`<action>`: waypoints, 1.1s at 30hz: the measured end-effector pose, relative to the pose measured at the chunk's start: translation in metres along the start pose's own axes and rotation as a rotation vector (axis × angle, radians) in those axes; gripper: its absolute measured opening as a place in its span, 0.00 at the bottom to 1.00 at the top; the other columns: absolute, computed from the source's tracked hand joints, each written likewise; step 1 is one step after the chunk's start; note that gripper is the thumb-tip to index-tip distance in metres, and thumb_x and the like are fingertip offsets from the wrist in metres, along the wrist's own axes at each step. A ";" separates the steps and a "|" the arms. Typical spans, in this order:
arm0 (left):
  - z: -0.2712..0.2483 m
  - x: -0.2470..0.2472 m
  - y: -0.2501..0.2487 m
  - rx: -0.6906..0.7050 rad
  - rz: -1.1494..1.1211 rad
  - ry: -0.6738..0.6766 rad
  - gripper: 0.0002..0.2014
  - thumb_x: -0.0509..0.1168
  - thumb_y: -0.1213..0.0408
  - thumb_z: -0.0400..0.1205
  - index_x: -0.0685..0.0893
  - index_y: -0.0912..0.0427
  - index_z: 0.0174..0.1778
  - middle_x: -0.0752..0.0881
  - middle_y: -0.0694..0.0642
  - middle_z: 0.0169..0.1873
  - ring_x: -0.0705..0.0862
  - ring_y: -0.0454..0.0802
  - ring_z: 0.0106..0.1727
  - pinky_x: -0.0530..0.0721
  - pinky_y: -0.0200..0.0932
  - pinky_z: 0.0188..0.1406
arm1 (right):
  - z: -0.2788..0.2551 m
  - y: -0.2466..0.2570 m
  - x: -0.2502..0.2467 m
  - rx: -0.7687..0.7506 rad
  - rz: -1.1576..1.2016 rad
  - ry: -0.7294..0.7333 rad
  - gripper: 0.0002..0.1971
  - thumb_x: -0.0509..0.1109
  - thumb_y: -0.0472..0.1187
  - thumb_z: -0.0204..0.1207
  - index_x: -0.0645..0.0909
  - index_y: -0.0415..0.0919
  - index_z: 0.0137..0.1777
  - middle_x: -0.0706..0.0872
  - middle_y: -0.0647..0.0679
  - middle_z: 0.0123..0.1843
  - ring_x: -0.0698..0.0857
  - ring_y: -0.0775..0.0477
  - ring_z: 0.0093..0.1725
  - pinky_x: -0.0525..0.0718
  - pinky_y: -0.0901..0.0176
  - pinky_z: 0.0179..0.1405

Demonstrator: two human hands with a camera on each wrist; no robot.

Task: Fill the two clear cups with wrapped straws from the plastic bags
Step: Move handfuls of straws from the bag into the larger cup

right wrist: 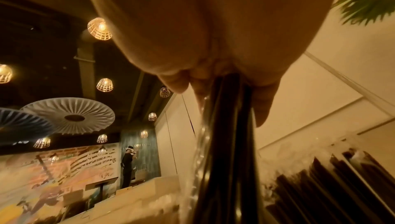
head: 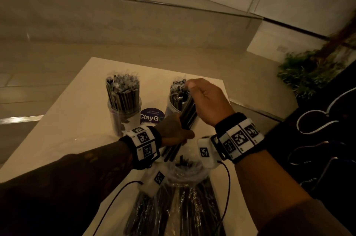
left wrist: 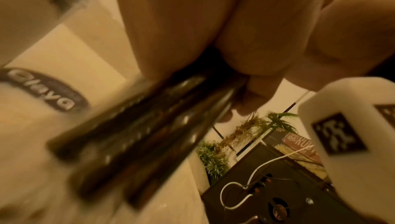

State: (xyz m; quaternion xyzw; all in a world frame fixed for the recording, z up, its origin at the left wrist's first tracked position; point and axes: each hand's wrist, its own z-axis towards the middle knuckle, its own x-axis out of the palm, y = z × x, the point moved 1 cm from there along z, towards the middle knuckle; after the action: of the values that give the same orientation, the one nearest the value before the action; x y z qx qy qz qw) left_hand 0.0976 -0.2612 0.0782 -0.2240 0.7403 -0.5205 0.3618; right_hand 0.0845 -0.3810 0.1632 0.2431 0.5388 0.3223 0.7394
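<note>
Two clear cups stand on the white table (head: pixel 77 120). The left cup (head: pixel 123 118) is packed with black wrapped straws; the right cup (head: pixel 173 104) also holds straws. A bundle of wrapped straws (head: pixel 185 116) slants beside the right cup's front. My left hand (head: pixel 178 133) grips its lower part, and my right hand (head: pixel 200 97) grips its upper part by the cup's rim. The left wrist view shows fingers (left wrist: pixel 256 78) curled round the blurred bundle (left wrist: pixel 149 126). In the right wrist view the bundle (right wrist: pixel 226 143) hangs from my grip, with the cup's straws (right wrist: pixel 320 185) alongside.
An open plastic bag (head: pixel 179 201) of black straws lies near the table's front edge, under my wrists. A purple round "ClayGo" sticker (head: pixel 151 116) sits between the cups. A green plant (head: pixel 304 74) stands off the table at the right. Wrist-camera cables trail over the bag.
</note>
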 end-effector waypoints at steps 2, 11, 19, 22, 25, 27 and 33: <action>-0.001 0.001 0.001 -0.003 -0.024 -0.019 0.13 0.69 0.63 0.78 0.80 0.66 0.55 0.87 0.59 0.29 0.85 0.53 0.29 0.89 0.55 0.39 | 0.000 0.000 -0.001 0.045 0.094 -0.093 0.15 0.58 0.43 0.86 0.83 0.38 0.63 0.86 0.46 0.61 0.81 0.52 0.61 0.76 0.65 0.62; -0.002 0.007 -0.012 0.232 0.079 -0.043 0.09 0.69 0.67 0.79 0.78 0.60 0.53 0.87 0.63 0.36 0.87 0.57 0.33 0.89 0.53 0.36 | -0.032 -0.017 0.026 0.380 0.586 -0.199 0.16 0.81 0.39 0.68 0.85 0.43 0.55 0.91 0.49 0.50 0.89 0.52 0.51 0.88 0.56 0.49; 0.010 -0.005 0.008 0.361 0.470 -0.282 0.31 0.76 0.46 0.66 0.79 0.55 0.63 0.79 0.50 0.57 0.80 0.47 0.52 0.82 0.41 0.51 | 0.002 -0.007 -0.022 0.234 0.527 -0.585 0.04 0.73 0.28 0.70 0.82 0.34 0.38 0.86 0.51 0.25 0.86 0.50 0.27 0.88 0.55 0.34; 0.015 -0.006 0.006 0.230 0.490 -0.326 0.28 0.71 0.52 0.75 0.75 0.57 0.70 0.79 0.55 0.64 0.80 0.53 0.61 0.79 0.43 0.59 | 0.020 -0.004 -0.035 0.185 0.464 -0.640 0.04 0.73 0.28 0.69 0.83 0.28 0.42 0.86 0.52 0.26 0.86 0.53 0.27 0.86 0.60 0.31; 0.023 -0.008 0.005 0.203 0.448 -0.357 0.21 0.68 0.56 0.79 0.77 0.58 0.66 0.82 0.56 0.61 0.82 0.53 0.58 0.78 0.39 0.51 | 0.034 -0.002 -0.023 0.206 0.436 -0.614 0.06 0.73 0.30 0.69 0.84 0.29 0.45 0.87 0.46 0.31 0.86 0.53 0.29 0.87 0.60 0.33; 0.027 -0.010 0.004 0.179 0.424 -0.340 0.17 0.67 0.59 0.79 0.78 0.58 0.63 0.83 0.52 0.56 0.81 0.49 0.52 0.74 0.36 0.44 | 0.039 -0.005 -0.007 0.254 0.423 -0.587 0.06 0.74 0.33 0.70 0.84 0.36 0.46 0.88 0.47 0.35 0.88 0.53 0.33 0.89 0.57 0.37; 0.035 -0.013 0.010 0.142 0.400 -0.372 0.14 0.64 0.59 0.81 0.76 0.60 0.60 0.85 0.60 0.51 0.83 0.58 0.46 0.80 0.46 0.39 | 0.031 -0.039 0.053 0.470 0.372 -0.458 0.17 0.75 0.41 0.75 0.83 0.40 0.63 0.88 0.43 0.57 0.87 0.42 0.58 0.85 0.47 0.62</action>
State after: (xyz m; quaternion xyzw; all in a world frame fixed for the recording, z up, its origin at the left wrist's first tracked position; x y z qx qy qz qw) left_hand 0.1330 -0.2699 0.0660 -0.1392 0.6524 -0.4391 0.6018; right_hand 0.1332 -0.3683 0.1111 0.5657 0.3652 0.2558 0.6937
